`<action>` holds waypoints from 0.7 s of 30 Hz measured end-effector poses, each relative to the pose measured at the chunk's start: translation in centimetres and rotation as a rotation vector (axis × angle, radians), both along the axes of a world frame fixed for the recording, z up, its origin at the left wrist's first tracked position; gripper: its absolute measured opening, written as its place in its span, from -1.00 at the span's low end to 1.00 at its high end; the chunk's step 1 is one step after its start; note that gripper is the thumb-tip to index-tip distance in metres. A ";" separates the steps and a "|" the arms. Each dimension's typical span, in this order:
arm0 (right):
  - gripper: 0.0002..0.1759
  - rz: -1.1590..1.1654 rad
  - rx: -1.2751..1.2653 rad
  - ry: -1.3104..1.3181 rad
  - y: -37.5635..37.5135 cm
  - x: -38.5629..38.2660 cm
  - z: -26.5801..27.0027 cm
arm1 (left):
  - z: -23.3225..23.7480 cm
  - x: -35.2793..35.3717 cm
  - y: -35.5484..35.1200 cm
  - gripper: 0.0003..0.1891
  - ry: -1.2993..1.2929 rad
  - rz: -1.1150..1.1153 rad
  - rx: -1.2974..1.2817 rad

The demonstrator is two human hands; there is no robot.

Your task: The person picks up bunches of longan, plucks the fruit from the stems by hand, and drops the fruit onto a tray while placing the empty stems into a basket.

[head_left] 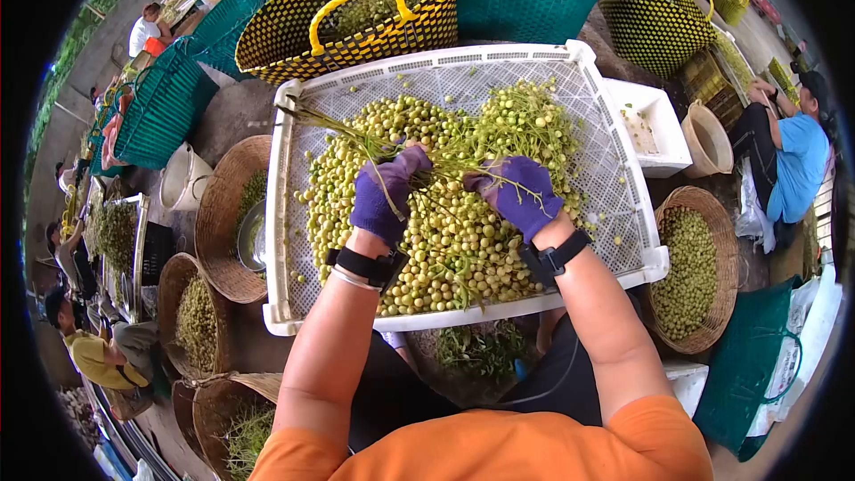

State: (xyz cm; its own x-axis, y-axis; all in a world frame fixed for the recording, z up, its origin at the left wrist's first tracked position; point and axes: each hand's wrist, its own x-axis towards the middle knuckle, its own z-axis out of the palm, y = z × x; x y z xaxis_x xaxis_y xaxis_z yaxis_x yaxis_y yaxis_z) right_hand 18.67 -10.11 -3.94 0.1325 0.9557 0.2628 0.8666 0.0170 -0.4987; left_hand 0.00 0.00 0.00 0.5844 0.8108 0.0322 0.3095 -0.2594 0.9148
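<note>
Above the middle of the white tray [278, 240], the gloved left hand [385, 198] and right hand [521, 196] both clasp a fruiting stalk [349, 129], and a sharp tug could scatter small green fruits [445, 245] over its rim.

Fingertips of the left hand [385, 200] and right hand [524, 198] curl out of sight under the stalks [445, 165]; which stalk each pinches cannot be told. The fruit heap [445, 240] hides the middle of the tray [614, 169] floor. At 12 o'clock, a teal basket [534, 0] is cut by the upper edge. At 3 o'clock, a seated person [793, 160] is clipped by the dark lens border. At 8 o'clock, other workers [89, 352] are too small and blurred for detail. At 7 o'clock, a wicker basket [236, 419] runs off the lower edge.
</note>
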 end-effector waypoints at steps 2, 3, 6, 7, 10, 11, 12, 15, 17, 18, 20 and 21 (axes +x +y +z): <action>-0.74 0.012 -0.017 -0.059 0.2 0.6 -0.2 | -0.6 0.1 0.3 -0.69 -0.095 0.102 0.103; -0.74 0.010 0.016 -0.045 1.0 0.7 -0.1 | -0.1 0.0 1.3 -0.69 -0.083 0.098 0.137; -0.72 0.071 0.221 0.337 0.8 1.0 -0.5 | -1.0 -1.2 2.0 -0.89 -0.129 -0.027 0.269; -0.64 0.030 0.167 0.438 1.0 1.1 -0.9 | -1.5 -1.2 2.2 -0.89 -0.130 -0.026 0.266; -0.26 0.089 -0.026 1.135 0.9 0.9 0.2 | -1.9 -0.8 2.5 -0.67 -0.289 -0.105 0.404; -0.26 0.080 -0.032 1.135 0.6 0.8 1.1 | -1.7 -0.7 2.3 -0.68 -0.218 -0.120 0.473; -0.28 0.157 -0.056 1.005 0.7 0.8 1.7 | -1.5 -0.7 2.0 -0.68 -0.146 -0.135 0.542; -0.44 0.241 0.085 1.000 0.4 -1.1 3.3 | -1.8 -0.2 1.1 -0.73 -0.211 -0.159 0.173; -0.63 0.126 -0.028 0.880 0.8 -1.2 1.8 | -1.5 -0.3 0.9 -0.76 -0.128 -0.208 0.343; -0.80 0.143 0.047 1.017 1.3 -1.4 1.2 | -1.1 -0.2 0.7 -0.75 -0.019 -0.156 0.463; -0.82 0.064 0.043 0.518 0.3 -0.8 0.4 | -0.7 0.2 0.4 -0.73 -0.041 -0.026 0.315; -0.83 -0.008 0.039 0.015 -0.1 -0.9 1.5 | -1.0 0.0 0.6 -0.73 -0.041 -0.024 0.314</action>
